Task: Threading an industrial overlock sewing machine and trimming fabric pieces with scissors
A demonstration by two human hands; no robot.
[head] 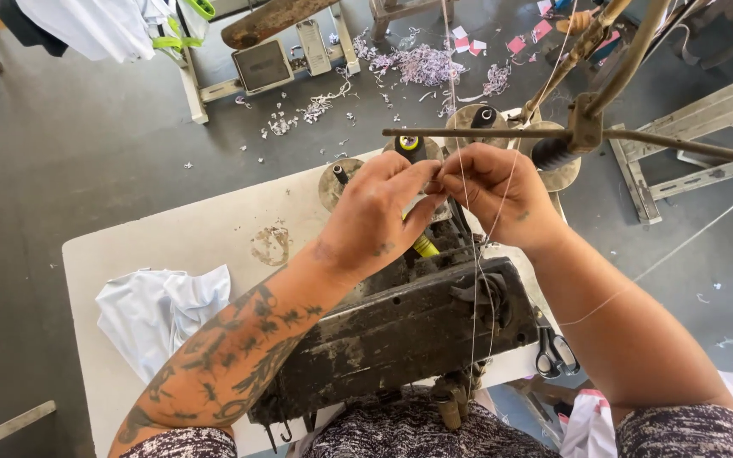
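**Both hands pinch fine thread above an old black sewing machine**

The left hand (377, 210) is raised over the machine with its back turned up to the camera, the tattooed forearm running up from the lower left. Its fingers are curled in and the thumb and forefinger tips are closed together at the point where they meet the other hand. The right hand (496, 188) comes in from the lower right, wrist bent, knuckles up, fingers folded under and its fingertips pressed against those of the left. Between the two sets of fingertips sits the thin pale thread (466, 182), held taut; strands of it run straight down from the pinch across the worn black metal sewing machine (400, 331) and up past the thin horizontal metal rod (468, 133) of the thread stand. How much of the thread each hand holds by itself is hidden by the touching fingers.

Just behind the hands stand dark thread spools on round metal discs (484, 119). A yellow-green cylindrical object (424, 247) shows under the left palm, what it is unclear. The machine rests on a white table (188, 242), where a crumpled white cloth (159, 309) lies at the left and a pair of black-handled scissors (556, 352) at the right edge. Paper and fabric scraps (422, 64) litter the grey floor beyond
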